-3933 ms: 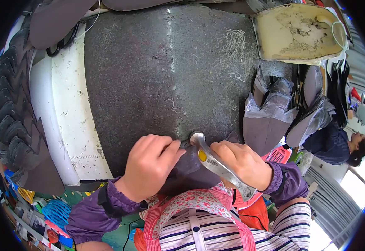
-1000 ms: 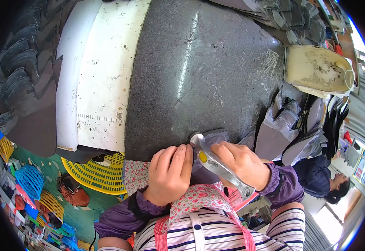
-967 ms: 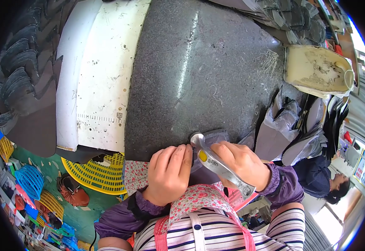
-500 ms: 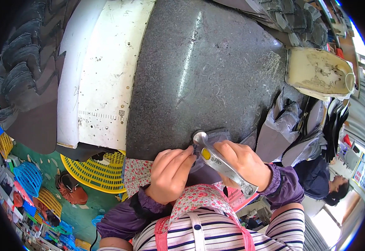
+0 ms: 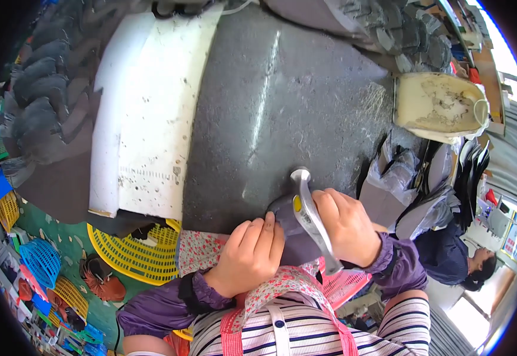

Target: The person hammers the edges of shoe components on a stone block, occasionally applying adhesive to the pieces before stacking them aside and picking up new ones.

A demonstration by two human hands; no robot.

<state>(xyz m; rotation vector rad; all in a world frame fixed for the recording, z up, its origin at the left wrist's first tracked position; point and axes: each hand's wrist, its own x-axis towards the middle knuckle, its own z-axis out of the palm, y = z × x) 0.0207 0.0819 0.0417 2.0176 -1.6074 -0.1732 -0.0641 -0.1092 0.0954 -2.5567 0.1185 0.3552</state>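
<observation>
My right hand [image 5: 346,228] is wrapped round a hammer [image 5: 310,216] with a curved metal head and a yellow spot on it. The head's rounded far end is over the dark worktop. Under the hammer, a dark grey sheet piece [image 5: 287,215] lies across the near edge of the worktop and hangs toward my lap. Closed fingers of my left hand [image 5: 251,252] grip the left edge of this piece; the thumb is hidden. Both hands are close together at the worktop's near edge.
The dark worktop [image 5: 258,71] has loose threads on it. A white ruled board [image 5: 158,118] lies to its left, beside stacked grey pieces [image 5: 51,130]. At right are a cream tub [image 5: 412,107] and plastic-wrapped pieces [image 5: 392,190]. A yellow basket [image 5: 134,258] stands below left; a person [image 5: 448,252] is at right.
My right hand has shifted the hammer slightly up and right, its head moving off my left fingertips. My left fingers have moved onto the sheet piece's edge. The whole view has shifted slightly.
</observation>
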